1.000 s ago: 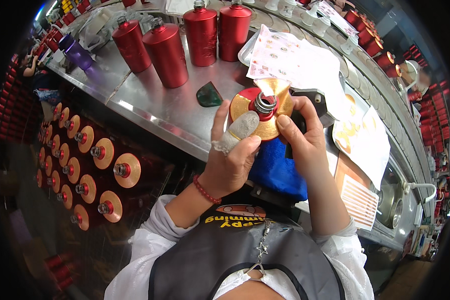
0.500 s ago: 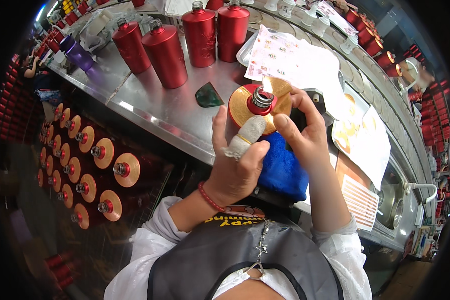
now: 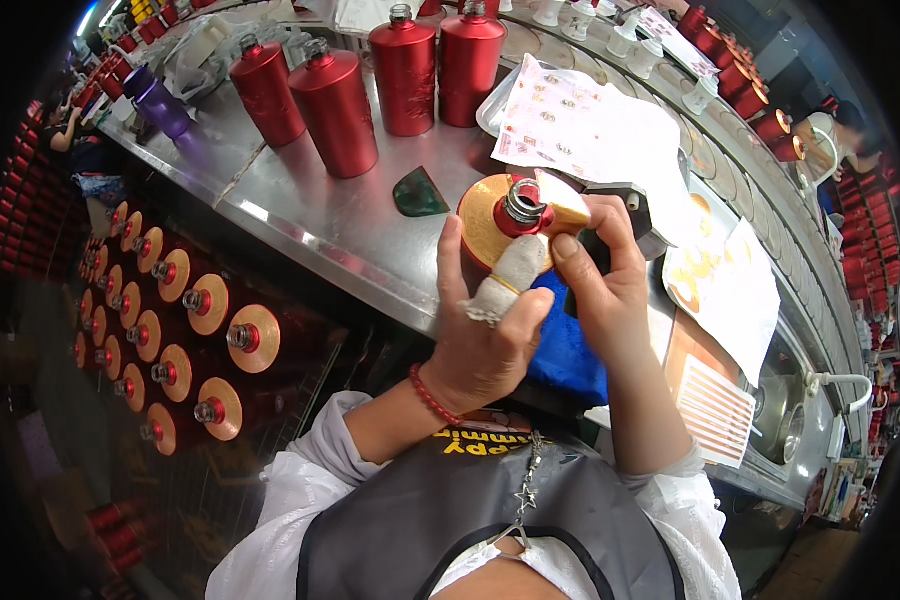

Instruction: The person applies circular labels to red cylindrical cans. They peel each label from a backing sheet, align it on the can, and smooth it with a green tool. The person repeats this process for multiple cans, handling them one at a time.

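Half-open left hand (image 3: 477,350) presses label (image 3: 482,225) on uncapped bottle (image 3: 520,224); right hand (image 3: 611,284) pinches it

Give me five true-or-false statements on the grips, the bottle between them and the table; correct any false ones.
1. The left grip has a cloth cover on one digit. True.
2. The gold label lies flat all round the bottle's neck. False: part of the gold label stands up on the right side of the neck.
3. The right grip holds the label's raised part. True.
4. The purple bottle stands right of the standing red bottles. False: the purple bottle is left of the red bottles.
5. The dark green piece lies on the metal table. True.
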`<state>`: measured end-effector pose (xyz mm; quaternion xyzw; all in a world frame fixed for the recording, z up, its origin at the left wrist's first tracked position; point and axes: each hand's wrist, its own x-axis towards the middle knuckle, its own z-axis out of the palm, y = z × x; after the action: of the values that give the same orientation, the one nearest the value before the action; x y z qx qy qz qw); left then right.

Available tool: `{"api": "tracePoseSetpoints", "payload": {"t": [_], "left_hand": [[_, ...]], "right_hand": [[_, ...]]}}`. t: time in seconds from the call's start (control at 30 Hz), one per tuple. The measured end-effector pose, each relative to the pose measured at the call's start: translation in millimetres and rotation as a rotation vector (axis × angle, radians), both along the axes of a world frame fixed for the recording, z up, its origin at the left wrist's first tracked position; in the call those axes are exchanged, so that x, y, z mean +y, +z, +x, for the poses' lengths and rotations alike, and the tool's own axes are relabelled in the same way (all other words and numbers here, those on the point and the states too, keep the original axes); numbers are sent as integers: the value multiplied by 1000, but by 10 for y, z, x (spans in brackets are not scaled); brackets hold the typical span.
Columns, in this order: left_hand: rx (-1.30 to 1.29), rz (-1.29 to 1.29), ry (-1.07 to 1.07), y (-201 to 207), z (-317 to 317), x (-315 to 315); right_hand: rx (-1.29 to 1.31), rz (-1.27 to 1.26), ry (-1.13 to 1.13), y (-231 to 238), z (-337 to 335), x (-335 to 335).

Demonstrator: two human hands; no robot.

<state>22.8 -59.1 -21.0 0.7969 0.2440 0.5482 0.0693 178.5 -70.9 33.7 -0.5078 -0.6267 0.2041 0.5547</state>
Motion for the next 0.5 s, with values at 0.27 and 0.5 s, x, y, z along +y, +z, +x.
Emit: {"api": "tracePoseSetpoints", "payload": {"t": [0.27,0.5], "left_hand": [[-36,-26,-60,-23,-28,43],[-63,-134,-247,2,-164,295]], "right_hand": [[186,-102,206,54,120,189],[23,54,-42,-32,-10,100]]}}
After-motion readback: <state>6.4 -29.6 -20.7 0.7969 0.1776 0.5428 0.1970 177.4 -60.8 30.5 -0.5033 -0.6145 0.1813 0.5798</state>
